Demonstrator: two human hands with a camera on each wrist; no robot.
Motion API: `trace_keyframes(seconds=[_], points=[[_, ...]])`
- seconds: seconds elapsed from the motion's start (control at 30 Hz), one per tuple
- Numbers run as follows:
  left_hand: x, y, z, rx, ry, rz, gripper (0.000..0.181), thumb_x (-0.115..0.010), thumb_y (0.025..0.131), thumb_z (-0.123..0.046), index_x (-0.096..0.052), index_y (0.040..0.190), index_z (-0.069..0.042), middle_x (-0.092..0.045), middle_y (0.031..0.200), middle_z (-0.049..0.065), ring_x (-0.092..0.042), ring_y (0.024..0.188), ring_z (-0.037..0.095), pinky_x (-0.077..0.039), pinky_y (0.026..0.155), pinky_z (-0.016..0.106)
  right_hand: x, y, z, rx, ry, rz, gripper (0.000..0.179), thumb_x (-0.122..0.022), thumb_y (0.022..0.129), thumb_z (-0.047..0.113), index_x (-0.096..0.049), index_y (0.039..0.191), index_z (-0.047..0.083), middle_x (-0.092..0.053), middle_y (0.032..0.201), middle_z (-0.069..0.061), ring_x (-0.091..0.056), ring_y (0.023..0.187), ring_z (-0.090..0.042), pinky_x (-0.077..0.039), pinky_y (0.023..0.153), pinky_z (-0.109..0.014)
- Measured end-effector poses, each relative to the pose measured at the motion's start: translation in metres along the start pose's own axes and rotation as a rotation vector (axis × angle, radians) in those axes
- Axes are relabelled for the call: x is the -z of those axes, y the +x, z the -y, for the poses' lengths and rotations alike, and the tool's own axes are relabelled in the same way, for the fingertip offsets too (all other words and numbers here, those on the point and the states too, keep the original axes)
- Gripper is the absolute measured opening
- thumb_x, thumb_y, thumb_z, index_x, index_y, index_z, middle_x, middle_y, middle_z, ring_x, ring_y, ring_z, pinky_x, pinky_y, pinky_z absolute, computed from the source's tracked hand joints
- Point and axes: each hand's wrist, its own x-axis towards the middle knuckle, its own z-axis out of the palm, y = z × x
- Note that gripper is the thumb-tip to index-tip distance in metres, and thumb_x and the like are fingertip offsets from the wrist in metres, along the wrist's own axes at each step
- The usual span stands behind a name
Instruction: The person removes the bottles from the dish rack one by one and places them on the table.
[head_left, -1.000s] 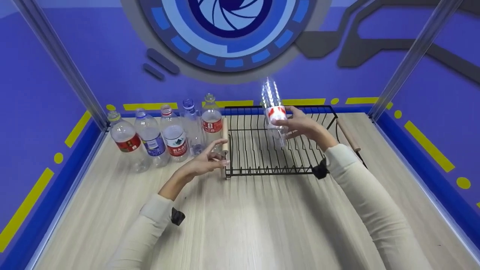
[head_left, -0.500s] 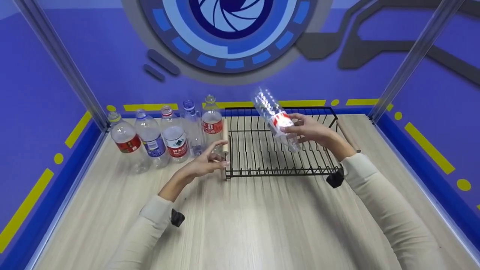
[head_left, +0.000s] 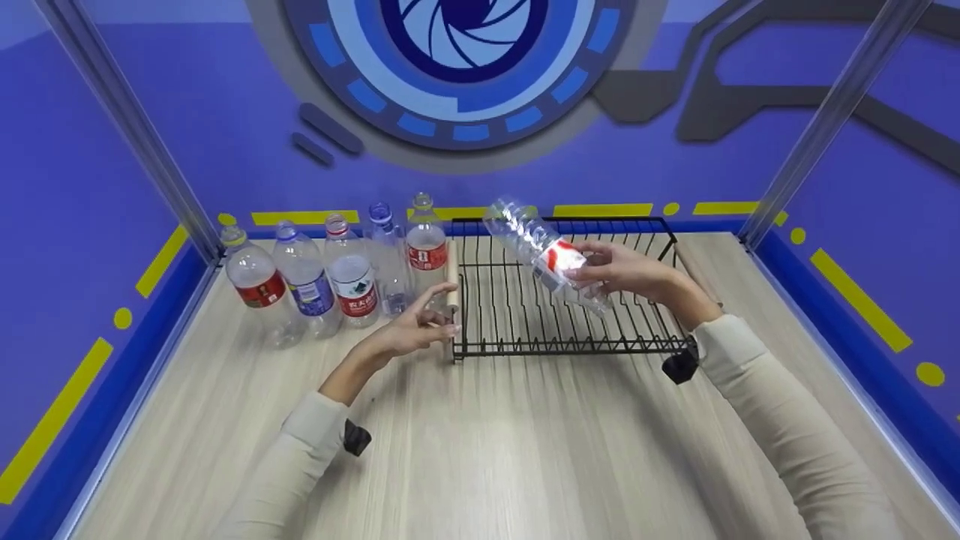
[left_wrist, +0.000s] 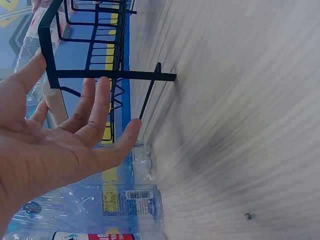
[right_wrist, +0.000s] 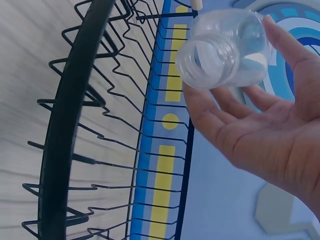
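In the head view my right hand [head_left: 637,274] grips a clear plastic bottle [head_left: 525,234] with a red-and-white label. The bottle is tilted above the black wire rack [head_left: 555,348], base toward the back left, neck toward the front right. Its uncapped mouth faces the camera in the right wrist view. My left hand [head_left: 409,330] touches the rack's left end beside its wooden handle [head_left: 452,281]. The left wrist view shows those fingers [left_wrist: 100,107] mostly straight, spread against the rack's end frame, thumb near its corner.
Left of the rack, several uncapped plastic bottles stand upright: one with a dark red label [head_left: 261,292], one purple-labelled [head_left: 311,296], one red-and-white [head_left: 356,292], one bluish [head_left: 391,262], and one red-labelled near the handle [head_left: 426,256]. Blue walls [head_left: 187,135] enclose the table.
The bottle has gone from nearly upright to a strong lean toward the back left, and is lower. My right hand has shifted right and slightly down; the left hand stays at the rack's end.
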Motion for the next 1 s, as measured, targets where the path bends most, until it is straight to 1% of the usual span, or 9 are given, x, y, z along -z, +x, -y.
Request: trace_keyframes(seconds=[0.07, 0.17, 0.3, 0.43, 0.57, 0.7, 0.83, 0.97, 1.0], points=[[-0.002, 0.001, 0.002, 0.006, -0.004, 0.004, 0.079, -0.068, 0.098, -0.015, -0.022, 0.161, -0.027, -0.062, 0.097, -0.001, -0.057, 0.078, 0.009, -0.039, 0.065, 0.021, 0.001, -0.002, -0.004, -0.007, -0.008, 0.029, 0.073, -0.068, 0.098, 0.017, -0.029, 0.160, 0.010, -0.057, 0.126, -0.010, -0.065, 0.091, -0.017, -0.056, 0.071, -0.022], [-0.003, 0.001, 0.005, 0.002, -0.007, 0.009, 0.079, -0.068, 0.098, -0.016, -0.022, 0.161, -0.026, -0.063, 0.098, 0.000, -0.057, 0.079, 0.009, -0.039, 0.065, 0.021, 0.003, -0.003, -0.008, 0.005, -0.032, 0.076, 0.074, -0.068, 0.098, 0.015, -0.029, 0.159, 0.007, -0.058, 0.124, -0.008, -0.065, 0.093, -0.015, -0.057, 0.075, -0.023], [-0.003, 0.001, 0.004, 0.007, 0.001, 0.003, 0.078, -0.067, 0.098, -0.014, -0.022, 0.161, -0.025, -0.063, 0.101, 0.002, -0.058, 0.081, 0.010, -0.039, 0.067, 0.022, 0.005, -0.005, -0.009, 0.035, -0.054, 0.144, 0.070, -0.069, 0.097, 0.012, -0.034, 0.157, 0.006, -0.061, 0.122, -0.006, -0.065, 0.095, -0.014, -0.057, 0.080, -0.022], [-0.001, 0.000, 0.002, 0.021, 0.017, -0.012, 0.078, -0.068, 0.098, -0.017, -0.023, 0.160, -0.029, -0.063, 0.106, 0.005, -0.059, 0.088, 0.015, -0.042, 0.072, 0.025, 0.007, -0.008, -0.008, 0.055, -0.077, 0.206, 0.064, -0.069, 0.097, 0.013, -0.041, 0.154, 0.010, -0.063, 0.123, -0.006, -0.065, 0.097, -0.014, -0.057, 0.079, -0.023], [0.001, -0.002, 0.001, 0.017, 0.021, -0.014, 0.078, -0.069, 0.098, -0.019, -0.023, 0.160, -0.031, -0.063, 0.109, 0.006, -0.059, 0.095, 0.020, -0.044, 0.076, 0.028, 0.009, -0.012, -0.008, 0.086, -0.080, 0.245, 0.061, -0.067, 0.097, 0.012, -0.043, 0.153, 0.014, -0.062, 0.129, -0.007, -0.066, 0.098, -0.015, -0.059, 0.081, -0.026], [0.000, -0.002, 0.001, 0.015, 0.011, -0.005, 0.078, -0.069, 0.098, -0.019, -0.023, 0.160, -0.030, -0.063, 0.107, 0.005, -0.060, 0.098, 0.023, -0.045, 0.080, 0.031, 0.010, -0.015, -0.012, 0.108, -0.083, 0.258, 0.059, -0.067, 0.098, 0.013, -0.044, 0.153, 0.013, -0.062, 0.132, -0.007, -0.068, 0.104, -0.017, -0.060, 0.090, -0.033], [0.000, -0.003, 0.001, 0.021, 0.001, -0.005, 0.078, -0.068, 0.098, -0.018, -0.022, 0.161, -0.030, -0.064, 0.108, 0.006, -0.063, 0.102, 0.027, -0.048, 0.085, 0.036, 0.011, -0.018, -0.014, 0.109, -0.088, 0.247, 0.061, -0.067, 0.098, 0.013, -0.043, 0.153, 0.011, -0.062, 0.133, -0.006, -0.067, 0.108, -0.017, -0.059, 0.094, -0.033], [0.000, -0.003, -0.001, 0.024, 0.012, -0.014, 0.077, -0.067, 0.099, -0.018, -0.023, 0.161, -0.030, -0.064, 0.114, 0.012, -0.066, 0.105, 0.032, -0.050, 0.088, 0.041, 0.011, -0.021, -0.011, 0.103, -0.080, 0.243, 0.062, -0.067, 0.098, 0.013, -0.041, 0.155, 0.009, -0.062, 0.134, -0.006, -0.068, 0.109, -0.017, -0.057, 0.098, -0.034], [0.001, -0.003, -0.002, 0.024, 0.022, -0.018, 0.077, -0.067, 0.099, -0.019, -0.023, 0.161, -0.029, -0.064, 0.116, 0.014, -0.066, 0.105, 0.031, -0.051, 0.090, 0.043, 0.011, -0.022, -0.010, 0.098, -0.074, 0.242, 0.062, -0.066, 0.099, 0.013, -0.041, 0.155, 0.009, -0.062, 0.134, -0.007, -0.068, 0.109, -0.017, -0.057, 0.099, -0.035]])
